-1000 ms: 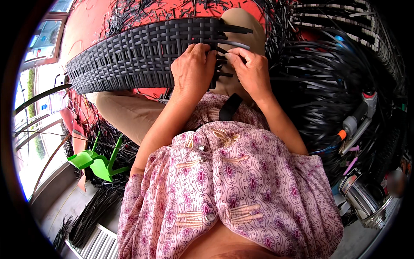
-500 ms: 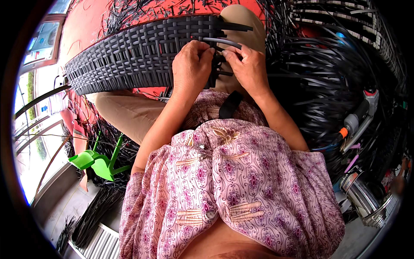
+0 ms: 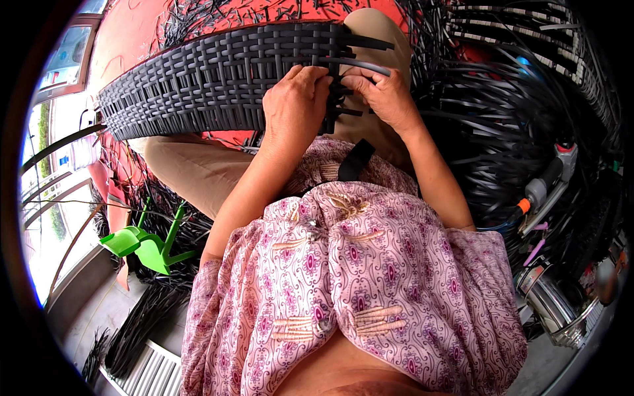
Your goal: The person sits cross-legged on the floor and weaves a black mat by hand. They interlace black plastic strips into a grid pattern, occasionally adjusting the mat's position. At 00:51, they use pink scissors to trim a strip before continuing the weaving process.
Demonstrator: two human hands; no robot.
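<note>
A long dark grey woven panel (image 3: 198, 82) of flat plastic strips slants across my crossed legs, several loose strip ends sticking out at its right end. My left hand (image 3: 295, 102) is closed at that right end, thumb and fingers pinching the weave's edge. Close beside it, my right hand (image 3: 384, 96) has its fingertips pinched together around a strip just off the edge. One grey strip (image 3: 360, 64) runs out of the weave and passes over the right hand's index finger. What lies exactly between the fingertips is partly hidden.
Loose black strips (image 3: 475, 112) lie heaped at the right, beside a grey power tool (image 3: 545, 181) with an orange part. A metal canister (image 3: 551, 300) stands at the lower right. Green plastic pieces (image 3: 148, 247) and a strip bundle (image 3: 142, 323) lie at the left. Red flooring (image 3: 135, 30) shows behind.
My right hand has moved slightly right and the grey strip's free end shifted with it. The panel's right end has moved a little to the right. My left hand stays almost in place.
</note>
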